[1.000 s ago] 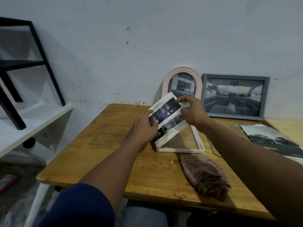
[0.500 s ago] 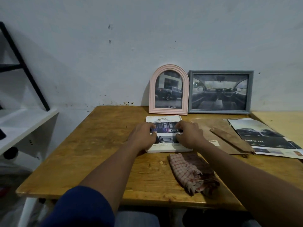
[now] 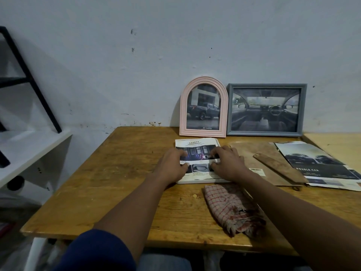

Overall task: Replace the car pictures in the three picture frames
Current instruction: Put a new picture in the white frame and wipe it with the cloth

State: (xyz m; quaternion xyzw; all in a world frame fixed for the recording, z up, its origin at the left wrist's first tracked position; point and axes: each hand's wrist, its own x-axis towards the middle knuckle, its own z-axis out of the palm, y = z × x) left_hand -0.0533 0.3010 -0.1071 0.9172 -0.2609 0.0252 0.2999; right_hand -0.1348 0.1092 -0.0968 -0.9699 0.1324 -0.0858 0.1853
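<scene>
A white picture frame (image 3: 203, 181) lies flat on the wooden table (image 3: 125, 173) with a "SAFETY" car picture (image 3: 196, 144) laid on it. My left hand (image 3: 172, 167) presses on the picture's left side and my right hand (image 3: 227, 163) on its right side, fingertips down on the paper. A pink arched frame (image 3: 203, 106) with a pickup photo and a grey frame (image 3: 266, 109) with a car-interior photo lean against the wall behind. The brown backing board (image 3: 252, 153) with its stand lies to the right.
A "DOUBLE CAB" car brochure (image 3: 320, 165) lies at the table's right. A checked cloth (image 3: 230, 208) sits just in front of the white frame. A white shelf (image 3: 29, 151) with a black metal rack (image 3: 29, 79) stands to the left.
A second ago both hands held the picture tilted above the white frame. They have laid it flat on the frame and now press it down.
</scene>
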